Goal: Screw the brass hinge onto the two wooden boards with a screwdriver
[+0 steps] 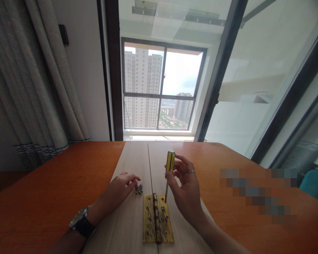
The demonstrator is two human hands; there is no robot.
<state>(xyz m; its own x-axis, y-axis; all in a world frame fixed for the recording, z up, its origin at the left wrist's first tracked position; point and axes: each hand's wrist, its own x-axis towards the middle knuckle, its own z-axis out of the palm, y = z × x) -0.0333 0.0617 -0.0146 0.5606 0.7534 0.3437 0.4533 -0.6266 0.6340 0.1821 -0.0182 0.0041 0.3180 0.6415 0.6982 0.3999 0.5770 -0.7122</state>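
Observation:
My right hand (187, 183) grips a screwdriver (170, 163) upright by its yellow-and-black handle. The shaft points down at the upper end of a worn brass hinge (148, 225), its tip near the top hole of the right leaf. Several screws (166, 233) stand in that leaf's lower holes; the left leaf shows bare holes. Beside a small bunch of loose screws (139, 189), my left hand (123, 185) lies low over the board with its fingers bent loosely and apart. Its fingertips are close to the screws; whether they touch cannot be made out.
Two pale wooden boards (132, 160) lie side by side under the hinge, their seam running beneath its knuckle. They rest on an orange-brown table (95, 158). A blurred patch (259, 194) covers something on the right. Behind are a window (164, 84) and a grey curtain (39, 70).

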